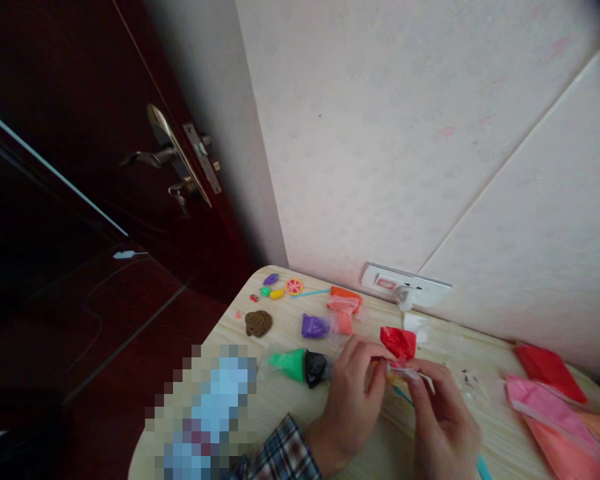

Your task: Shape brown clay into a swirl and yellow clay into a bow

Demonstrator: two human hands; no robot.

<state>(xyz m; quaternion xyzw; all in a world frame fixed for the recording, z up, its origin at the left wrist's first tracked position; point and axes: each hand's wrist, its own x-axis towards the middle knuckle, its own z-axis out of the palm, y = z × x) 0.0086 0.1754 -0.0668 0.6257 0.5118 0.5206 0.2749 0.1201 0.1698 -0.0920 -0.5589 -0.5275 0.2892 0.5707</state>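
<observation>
A clear plastic bag of red modelling clay [399, 341] is between my hands, over the middle of the table. My left hand [353, 387] is closed, thumb and fingers pinching at the bag's crumpled near end. On the other side my right hand [443, 410] grips the same end between thumb and forefinger. Part of the bag's opening is hidden behind my fingertips. Just left of my left hand lie bags of black clay [317, 368] and green clay [289, 364]. Purple clay [315, 326] and orange clay [345, 303] in bags lie farther back.
A brown coiled clay piece [259, 323], a round lollipop-like clay piece [295, 287] and a purple grape-like piece [271, 279] sit at the far left of the table [280, 407]. Pink and orange packets [555, 410] lie right. A socket strip [405, 279] is on the wall.
</observation>
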